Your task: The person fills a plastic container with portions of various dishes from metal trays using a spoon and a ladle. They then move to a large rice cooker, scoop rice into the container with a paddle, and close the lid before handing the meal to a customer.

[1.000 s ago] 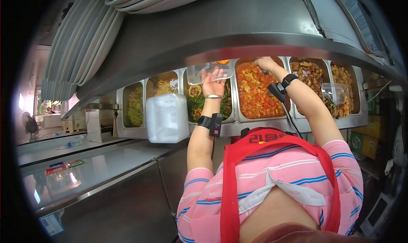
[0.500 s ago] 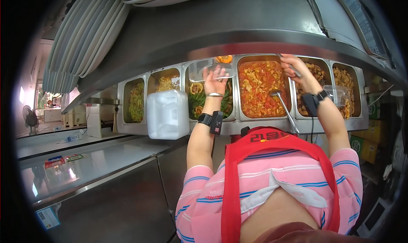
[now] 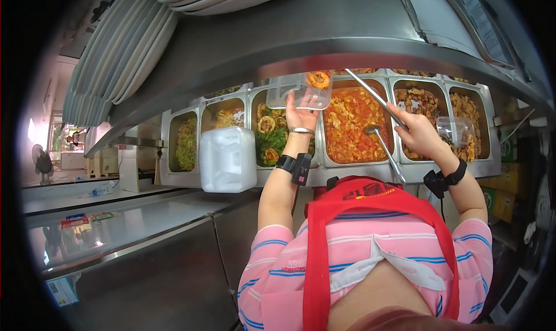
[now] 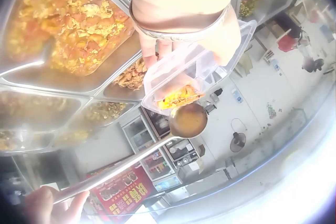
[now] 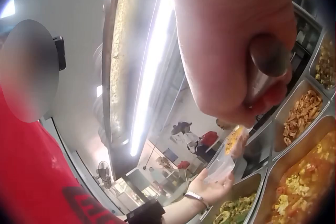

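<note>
My left hand [image 3: 302, 114] is palm up beneath a clear plastic food container [image 3: 282, 92], its straight fingers showing through the plastic. An orange-yellow piece of food [image 3: 317, 80] sits in one compartment. My right hand [image 3: 420, 133] grips the dark-ended handle of a metal ladle [image 3: 370, 92], which slants away to the left. In the left wrist view, the ladle's bowl [image 4: 188, 121] holds brownish liquid and is right at the container's edge. A second ladle [image 3: 387, 148] rests in the pan of tomato and egg [image 3: 350, 131], its handle over the near rim.
Several steel pans of food line the counter, including greens [image 3: 272, 137] and browned pieces [image 3: 465, 114]. White stacked containers [image 3: 228, 160] stand at the near left. A clear box [image 3: 454, 129] lies on the right pans. A steel shelf [image 3: 301, 53] overhangs the far side, bearing plates [image 3: 119, 59].
My right hand has left the far side of the tomato-and-egg pan and come right and nearer, bringing the ladle toward the container. My left hand has shifted slightly right with the container.
</note>
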Tool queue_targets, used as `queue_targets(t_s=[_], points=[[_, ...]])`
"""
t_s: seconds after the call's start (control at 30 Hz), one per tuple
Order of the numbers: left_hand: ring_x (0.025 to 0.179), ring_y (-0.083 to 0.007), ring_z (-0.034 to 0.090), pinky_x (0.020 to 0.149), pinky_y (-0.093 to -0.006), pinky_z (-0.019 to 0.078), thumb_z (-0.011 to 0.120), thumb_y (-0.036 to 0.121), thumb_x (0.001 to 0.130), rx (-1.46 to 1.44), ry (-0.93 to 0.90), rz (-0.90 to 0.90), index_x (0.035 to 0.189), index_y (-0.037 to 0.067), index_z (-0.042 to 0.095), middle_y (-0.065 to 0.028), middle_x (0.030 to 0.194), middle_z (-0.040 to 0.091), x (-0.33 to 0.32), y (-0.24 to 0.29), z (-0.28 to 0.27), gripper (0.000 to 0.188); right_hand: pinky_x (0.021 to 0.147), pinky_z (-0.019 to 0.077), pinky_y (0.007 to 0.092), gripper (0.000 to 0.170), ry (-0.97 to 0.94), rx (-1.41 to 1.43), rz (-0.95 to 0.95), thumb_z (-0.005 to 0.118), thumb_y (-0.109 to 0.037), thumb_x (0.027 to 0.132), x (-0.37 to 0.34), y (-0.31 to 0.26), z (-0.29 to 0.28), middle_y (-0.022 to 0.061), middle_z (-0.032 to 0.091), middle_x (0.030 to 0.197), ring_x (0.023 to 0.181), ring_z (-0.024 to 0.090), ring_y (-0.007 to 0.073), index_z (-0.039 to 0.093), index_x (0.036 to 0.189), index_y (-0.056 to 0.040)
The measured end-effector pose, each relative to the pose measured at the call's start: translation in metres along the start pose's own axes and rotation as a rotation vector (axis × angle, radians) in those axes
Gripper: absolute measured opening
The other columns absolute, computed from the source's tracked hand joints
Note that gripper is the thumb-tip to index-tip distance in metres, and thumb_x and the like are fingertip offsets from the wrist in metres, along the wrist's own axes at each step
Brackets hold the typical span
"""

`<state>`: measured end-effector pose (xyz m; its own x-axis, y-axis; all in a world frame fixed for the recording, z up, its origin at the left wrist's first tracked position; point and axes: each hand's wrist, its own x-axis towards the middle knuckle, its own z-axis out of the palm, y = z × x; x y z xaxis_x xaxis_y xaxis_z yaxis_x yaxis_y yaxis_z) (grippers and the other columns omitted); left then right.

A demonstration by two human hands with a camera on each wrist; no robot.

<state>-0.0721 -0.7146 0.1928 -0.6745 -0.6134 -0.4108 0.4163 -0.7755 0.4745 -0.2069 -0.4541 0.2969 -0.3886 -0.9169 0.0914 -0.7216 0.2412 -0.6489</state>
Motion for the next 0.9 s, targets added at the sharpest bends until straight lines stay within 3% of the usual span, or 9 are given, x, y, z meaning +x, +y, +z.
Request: queue_targets(t_s=[0.13,0.27,0.33,0.4,0.57,0.73,0.77,0.8,0.9], points=[[0.109,-0.0293,0.038,0.082,-0.043,0.0365,0.045,0.04,0.082,-0.001,-0.003,0.023,0.111,0.024,0.04,-0.0151,0.123,0.038,-0.004,0.004,0.0,0.034,0.059,0.0424,0.0348,0.051,-0.11,-0.027,0.031,0.051,-0.002,0.07,-0.004,-0.005,-0.004,0.0204,0.056,0.08,0.064,0.056,0.0321,0.041,0.12,-0.0058],[0.096,-0.0283,0.047,0.074,-0.0406,0.0417,0.043,0.042,0.082,-0.042,0.032,0.015,0.107,0.023,0.041,-0.0142,0.116,0.043,-0.004,0.005,-0.001,0.032,0.063,0.044,0.0322,0.049,0.202,0.107,-0.014,0.052,-0.003,0.071,0.016,0.023,0.015,0.0217,0.055,0.095,0.072,0.057,0.0335,0.041,0.119,-0.005],[0.08,-0.0264,0.053,0.065,-0.0376,0.0448,0.045,0.042,0.081,-0.102,-0.054,0.019,0.102,0.021,0.043,-0.0135,0.1,0.049,0.002,0.01,-0.009,0.03,0.072,0.0431,0.0327,0.046,0.165,0.095,0.338,0.051,-0.007,0.074,0.043,0.043,0.021,0.0217,0.051,0.105,0.087,0.055,0.0345,0.041,0.119,-0.0045],[0.074,-0.0261,0.053,0.062,-0.0379,0.0446,0.046,0.044,0.08,-0.37,-0.205,-0.11,0.101,0.019,0.041,-0.0163,0.096,0.051,0.02,0.009,-0.032,0.033,0.087,0.0374,0.0334,0.047,0.154,-0.038,0.198,0.046,-0.004,0.07,0.071,0.099,0.035,0.0207,0.05,0.11,0.104,0.048,0.0302,0.043,0.117,0.0002],[0.086,-0.0291,0.05,0.072,-0.0404,0.0428,0.041,0.061,0.076,-0.116,-0.004,0.094,0.127,0.021,0.023,-0.0186,0.113,0.044,-0.004,0.019,-0.025,0.067,0.086,0.0373,0.0343,0.045,0.225,-0.022,0.238,0.048,-0.006,0.07,0.083,0.126,0.04,0.0222,0.049,0.112,0.103,0.048,0.0325,0.045,0.115,0.002],[0.1,-0.0339,0.043,0.086,-0.0497,0.0343,0.037,0.058,0.079,-0.174,0.057,0.16,0.123,0.015,0.025,-0.0222,0.121,0.033,-0.022,0.039,-0.032,0.062,0.088,0.0357,0.0346,0.048,0.181,0.08,0.353,0.049,-0.007,0.072,0.076,0.131,0.045,0.0216,0.048,0.113,0.105,0.046,0.0344,0.042,0.118,-0.0011],[0.1,-0.0337,0.043,0.086,-0.0501,0.0342,0.036,0.058,0.08,-0.226,0.069,0.181,0.122,0.014,0.026,-0.0214,0.118,0.035,-0.024,0.043,-0.032,0.061,0.069,0.0451,0.0331,0.047,0.445,-0.033,0.065,0.049,-0.007,0.073,0.076,0.157,0.063,0.0185,0.059,0.088,0.078,0.058,0.0295,0.041,0.119,-0.0016],[0.1,-0.0336,0.042,0.086,-0.0504,0.0341,0.036,0.058,0.08,-0.273,0.084,0.206,0.12,0.014,0.027,-0.0205,0.115,0.038,-0.027,0.047,-0.034,0.06,0.069,0.0451,0.0331,0.047,0.446,-0.027,0.054,0.049,-0.007,0.073,0.071,0.155,0.06,0.0185,0.059,0.088,0.078,0.058,0.0295,0.041,0.119,-0.0016],[0.1,-0.0331,0.042,0.086,-0.0501,0.0346,0.035,0.056,0.081,-0.291,0.061,0.257,0.114,0.013,0.035,-0.0149,0.109,0.043,-0.029,0.054,-0.044,0.055,0.041,0.0363,0.0239,0.048,0.198,0.509,0.36,0.049,-0.006,0.075,0.073,0.133,0.048,0.0043,0.052,0.06,0.044,0.045,0.0107,0.038,0.122,-0.0031]])
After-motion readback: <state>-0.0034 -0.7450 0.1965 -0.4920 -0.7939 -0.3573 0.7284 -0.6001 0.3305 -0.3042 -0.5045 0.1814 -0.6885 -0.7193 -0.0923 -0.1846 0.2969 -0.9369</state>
